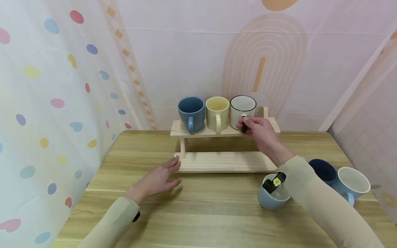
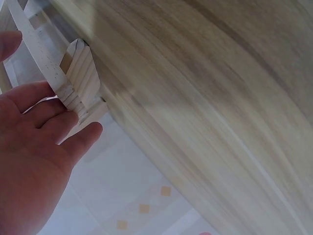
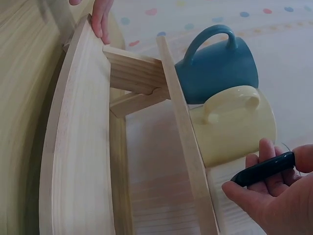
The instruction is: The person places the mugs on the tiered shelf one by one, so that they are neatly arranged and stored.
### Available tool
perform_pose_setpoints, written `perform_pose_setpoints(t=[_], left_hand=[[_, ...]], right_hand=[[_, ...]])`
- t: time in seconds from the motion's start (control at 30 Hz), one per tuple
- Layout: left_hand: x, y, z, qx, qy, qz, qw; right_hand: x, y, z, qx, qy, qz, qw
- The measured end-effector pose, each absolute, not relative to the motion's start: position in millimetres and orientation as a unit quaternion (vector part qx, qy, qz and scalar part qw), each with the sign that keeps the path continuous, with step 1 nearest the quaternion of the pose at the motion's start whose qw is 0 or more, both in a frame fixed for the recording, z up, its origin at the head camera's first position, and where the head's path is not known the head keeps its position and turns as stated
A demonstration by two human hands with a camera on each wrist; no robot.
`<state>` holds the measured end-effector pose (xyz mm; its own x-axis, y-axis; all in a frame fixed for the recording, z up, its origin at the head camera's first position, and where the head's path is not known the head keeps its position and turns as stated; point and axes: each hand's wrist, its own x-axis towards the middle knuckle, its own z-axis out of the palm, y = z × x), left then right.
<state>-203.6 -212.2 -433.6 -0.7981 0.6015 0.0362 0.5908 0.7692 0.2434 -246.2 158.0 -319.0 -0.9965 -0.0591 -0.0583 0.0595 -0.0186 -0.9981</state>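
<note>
On the upper board of a two-tier wooden rack (image 1: 226,162), my right hand (image 1: 262,133) pinches the black handle (image 3: 264,169) of a white mug with a dark rim (image 1: 240,107). The mug stands at the right of a pale yellow mug (image 1: 217,110), and a blue mug (image 1: 192,113) is farther left. Both of those have handles facing forward. My left hand (image 1: 156,182) rests with extended fingers at the left end of the rack's lower board. In the left wrist view, fingertips (image 2: 66,125) touch that wooden end.
Below my right forearm stands a light blue mug (image 1: 270,200), partly covered by the black wrist device (image 1: 274,182). A dark blue mug (image 1: 324,170) and another light blue mug with white inside (image 1: 353,186) stand at the table's right. A patterned curtain (image 1: 186,62) hangs behind.
</note>
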Motion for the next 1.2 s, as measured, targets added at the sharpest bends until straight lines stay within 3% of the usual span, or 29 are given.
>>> perform_pose_setpoints(t=[0.43, 0.8, 1.2], left_hand=[[-206.5, -218.2, -429.7, 0.298, 0.938, 0.175, 0.029], [-222.7, -210.5, -435.9, 0.248, 0.947, 0.199, -0.049], [-236.1, -207.1, -439.2, 0.224, 0.958, 0.181, -0.008]], right_hand=[[-237.7, 170.8, -320.5, -0.026, 0.752, -0.655, 0.066], [-185.8, 200.3, -320.2, -0.086, 0.811, -0.578, 0.014], [-130.2, 226.0, -343.8, -0.115, 0.881, -0.453, -0.073]])
